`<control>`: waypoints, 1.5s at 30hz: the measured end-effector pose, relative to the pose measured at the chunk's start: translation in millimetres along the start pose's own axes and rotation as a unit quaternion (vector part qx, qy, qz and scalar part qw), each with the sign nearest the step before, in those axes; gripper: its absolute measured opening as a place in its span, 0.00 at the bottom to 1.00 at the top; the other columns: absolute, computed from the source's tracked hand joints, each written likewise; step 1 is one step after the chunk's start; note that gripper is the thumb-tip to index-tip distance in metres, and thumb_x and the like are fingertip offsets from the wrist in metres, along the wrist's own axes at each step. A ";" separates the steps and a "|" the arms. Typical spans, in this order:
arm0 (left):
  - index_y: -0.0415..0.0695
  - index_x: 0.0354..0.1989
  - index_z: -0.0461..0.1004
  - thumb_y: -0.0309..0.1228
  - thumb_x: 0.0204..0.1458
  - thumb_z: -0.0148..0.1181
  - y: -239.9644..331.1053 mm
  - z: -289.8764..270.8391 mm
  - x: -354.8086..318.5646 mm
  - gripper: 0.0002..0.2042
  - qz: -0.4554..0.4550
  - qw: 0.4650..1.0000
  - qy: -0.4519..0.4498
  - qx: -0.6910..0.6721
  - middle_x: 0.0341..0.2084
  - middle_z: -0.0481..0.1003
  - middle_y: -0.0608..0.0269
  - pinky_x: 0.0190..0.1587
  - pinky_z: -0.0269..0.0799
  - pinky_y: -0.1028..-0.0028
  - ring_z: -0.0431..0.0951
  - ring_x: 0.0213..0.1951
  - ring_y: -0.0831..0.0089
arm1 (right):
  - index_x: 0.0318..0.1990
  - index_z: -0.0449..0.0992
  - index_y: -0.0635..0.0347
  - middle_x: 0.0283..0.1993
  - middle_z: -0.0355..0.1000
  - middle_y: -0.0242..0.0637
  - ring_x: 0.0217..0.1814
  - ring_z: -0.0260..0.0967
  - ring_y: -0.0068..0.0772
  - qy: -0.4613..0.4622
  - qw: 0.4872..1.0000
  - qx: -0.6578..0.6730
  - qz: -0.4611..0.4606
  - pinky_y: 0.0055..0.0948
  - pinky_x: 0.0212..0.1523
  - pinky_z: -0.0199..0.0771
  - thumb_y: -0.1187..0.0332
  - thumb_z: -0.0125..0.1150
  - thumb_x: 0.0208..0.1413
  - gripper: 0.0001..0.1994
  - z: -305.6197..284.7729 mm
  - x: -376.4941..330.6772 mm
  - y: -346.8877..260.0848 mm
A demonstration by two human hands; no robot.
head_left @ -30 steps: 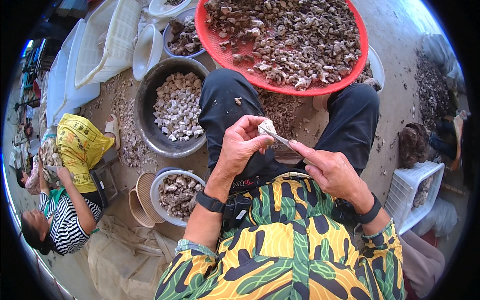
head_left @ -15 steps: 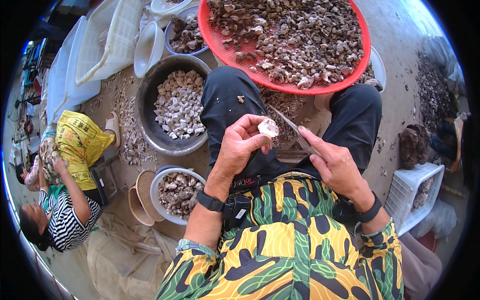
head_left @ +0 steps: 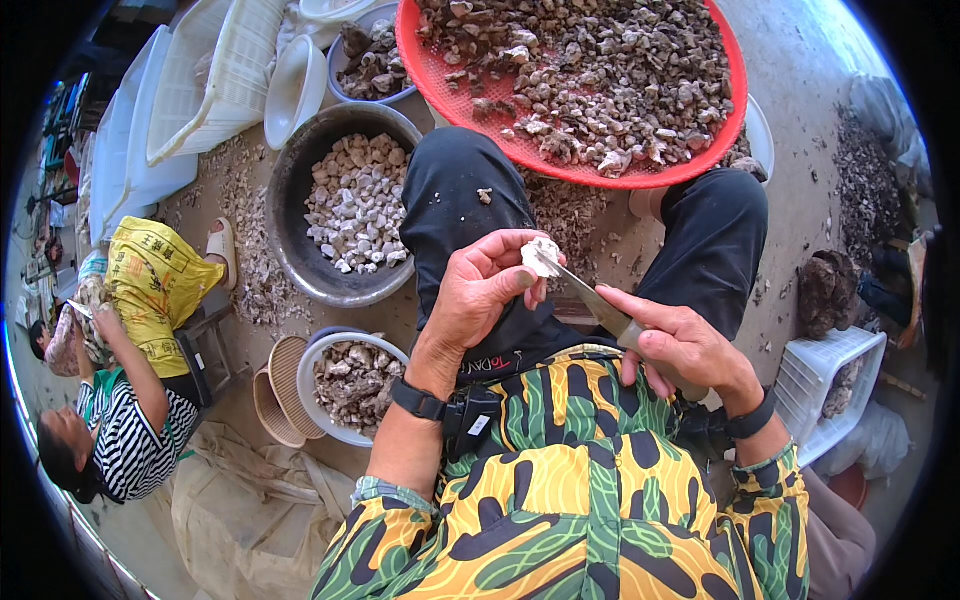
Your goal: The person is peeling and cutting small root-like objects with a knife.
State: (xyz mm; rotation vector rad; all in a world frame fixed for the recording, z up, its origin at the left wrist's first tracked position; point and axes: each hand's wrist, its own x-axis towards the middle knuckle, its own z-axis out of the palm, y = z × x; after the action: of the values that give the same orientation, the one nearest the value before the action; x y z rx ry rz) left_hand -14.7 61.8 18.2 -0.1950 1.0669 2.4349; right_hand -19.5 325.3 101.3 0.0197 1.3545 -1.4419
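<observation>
Raised slightly, left hand (head_left: 482, 290) pinches pale piece (head_left: 541, 254) against knife (head_left: 590, 300).

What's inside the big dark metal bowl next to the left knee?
The dark metal bowl holds a heap of pale, whitish trimmed pieces, piled toward its right side. The bowl's bottom under the heap is covered, and the left knee overlaps its right rim.
</observation>
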 end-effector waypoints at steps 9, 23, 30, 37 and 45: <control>0.33 0.52 0.68 0.25 0.53 0.60 -0.7 -4.1 3.4 0.18 -0.001 0.999 0.002 0.033 0.44 0.76 0.47 0.34 0.72 0.76 0.75 0.32 0.74 | 0.71 0.47 0.50 0.25 0.72 0.32 0.15 0.62 0.14 -0.040 0.999 0.025 0.007 0.15 0.18 0.66 0.68 0.41 0.63 0.28 -1.0 8.9 -6.7; 0.34 0.52 0.66 0.23 0.53 0.60 -4.9 2.6 6.0 0.18 0.007 0.998 0.043 0.046 0.46 0.74 0.46 0.35 0.73 0.75 0.76 0.33 0.72 | 0.66 0.60 0.47 0.25 0.71 0.45 0.28 0.71 0.48 0.143 0.887 -0.406 -0.166 0.40 0.30 0.70 0.76 0.57 0.49 0.34 9.5 0.6 12.8; 0.34 0.51 0.66 0.24 0.52 0.61 -6.5 1.4 6.3 0.19 0.007 0.998 0.037 0.041 0.45 0.75 0.46 0.35 0.73 0.75 0.76 0.33 0.72 | 0.66 0.60 0.46 0.25 0.71 0.45 0.28 0.71 0.48 0.147 0.888 -0.409 -0.150 0.40 0.30 0.70 0.76 0.57 0.50 0.33 10.2 -0.6 9.6; 0.34 0.51 0.66 0.25 0.53 0.61 -6.3 1.8 8.0 0.18 0.003 0.996 0.049 0.070 0.45 0.75 0.48 0.34 0.73 0.76 0.76 0.33 0.73 | 0.66 0.59 0.44 0.24 0.71 0.47 0.27 0.71 0.50 0.144 0.905 -0.385 -0.112 0.43 0.30 0.69 0.75 0.55 0.53 0.32 15.3 3.8 4.9; 0.35 0.49 0.66 0.26 0.54 0.61 -7.3 -0.3 10.4 0.16 0.011 0.995 0.052 0.088 0.43 0.76 0.50 0.31 0.74 0.76 0.76 0.31 0.75 | 0.67 0.58 0.42 0.22 0.70 0.47 0.25 0.71 0.50 0.204 0.845 -0.483 -0.105 0.44 0.28 0.70 0.72 0.57 0.53 0.32 25.8 7.7 8.1</control>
State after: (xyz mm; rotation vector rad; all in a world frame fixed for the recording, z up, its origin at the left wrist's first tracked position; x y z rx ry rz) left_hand -20.4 69.6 9.9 -0.2556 1.3293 2.3560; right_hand -1.0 304.1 99.8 -0.5182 2.3771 -0.7862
